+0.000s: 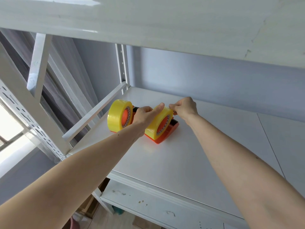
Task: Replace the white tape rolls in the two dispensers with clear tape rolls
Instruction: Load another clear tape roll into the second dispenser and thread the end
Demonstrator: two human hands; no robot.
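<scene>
Two orange tape dispensers stand side by side on a white shelf (pixel 189 146). Each carries a yellowish clear tape roll. The left roll (pixel 118 115) sits upright on its dispenser, untouched. My left hand (pixel 146 114) grips the top of the right roll (pixel 158 125), thumb stretched over its rim. My right hand (pixel 184 109) pinches at the upper right edge of that same roll, fingers closed at the tape's surface. The right dispenser's orange base (pixel 166 137) shows below and to the right of the roll. No white rolls are visible.
An upper shelf (pixel 165 30) hangs low overhead. White slotted uprights (pixel 123 66) and a side rail (pixel 97 113) bound the shelf on the left, with curtains behind. A lower shelf (pixel 148 204) shows marks and small bits.
</scene>
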